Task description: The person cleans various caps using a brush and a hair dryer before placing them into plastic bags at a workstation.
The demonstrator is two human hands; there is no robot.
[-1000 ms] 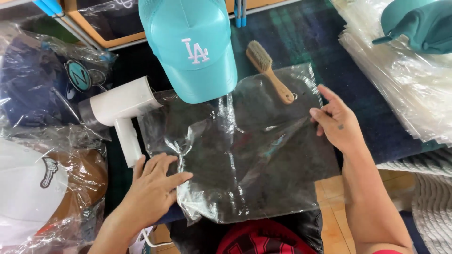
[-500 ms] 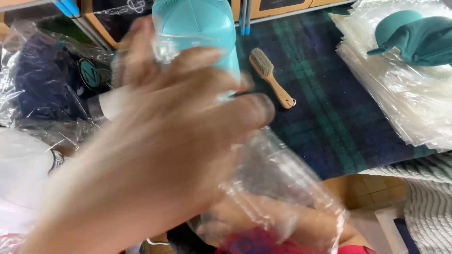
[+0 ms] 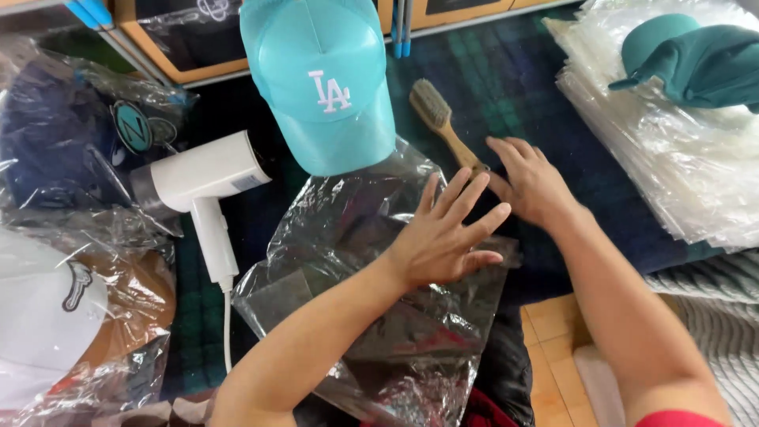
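A clear plastic bag [image 3: 340,237] lies crumpled on the dark plaid cloth [image 3: 538,95] in front of me. My left hand [image 3: 443,233] rests flat on the bag's right part, fingers spread. My right hand [image 3: 530,178] lies palm down just beyond it at the bag's far right edge, its fingertips next to the handle of a wooden brush [image 3: 443,119]. Neither hand grips anything. A turquoise cap [image 3: 320,79] with a white emblem sits beyond the bag, its brim touching the bag's top edge.
A white handheld steamer [image 3: 205,186] with its cord lies left of the bag. Bagged caps [image 3: 71,142] pile up at the left. A stack of clear bags [image 3: 672,158] with a dark green cap [image 3: 696,59] on top sits at the right. Wooden trays line the far edge.
The bag was lying flat with a hand at each side; my left hand swept up close to the camera, and now both hands press on the bag's right part, which is more crumpled.
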